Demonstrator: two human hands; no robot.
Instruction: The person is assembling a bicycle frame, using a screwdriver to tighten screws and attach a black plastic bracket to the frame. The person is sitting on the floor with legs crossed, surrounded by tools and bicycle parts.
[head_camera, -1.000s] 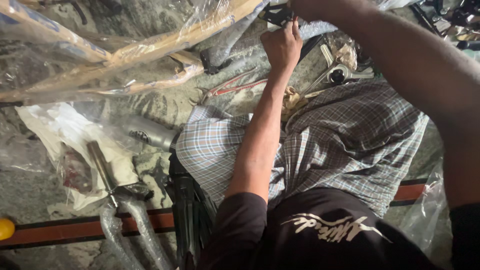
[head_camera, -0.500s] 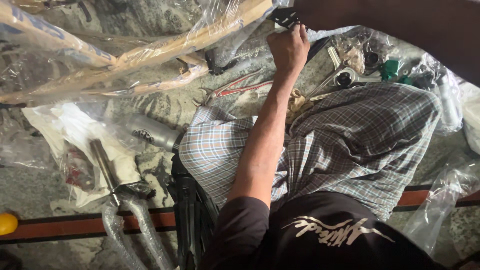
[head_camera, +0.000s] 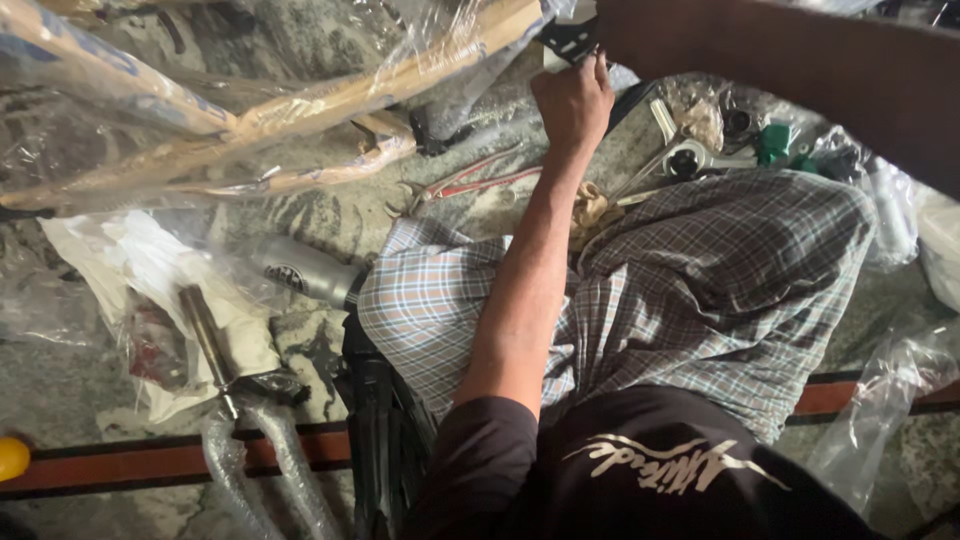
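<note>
Left hand (head_camera: 573, 100) shifted left on black bracket (head_camera: 570, 40); mottled stone floor (head_camera: 60, 390), plastic wrap (head_camera: 880, 400)

A floor-level repair or assembly workplace, probably for bicycles. Spanners (head_camera: 690, 155) and red-handled pliers (head_camera: 470, 183) lie loose on the mottled stone floor (head_camera: 60, 400), alongside frame tubes wrapped in cardboard and clear plastic (head_camera: 300, 110), a metal fork (head_camera: 215, 360) and torn packaging film (head_camera: 880, 400).
</note>
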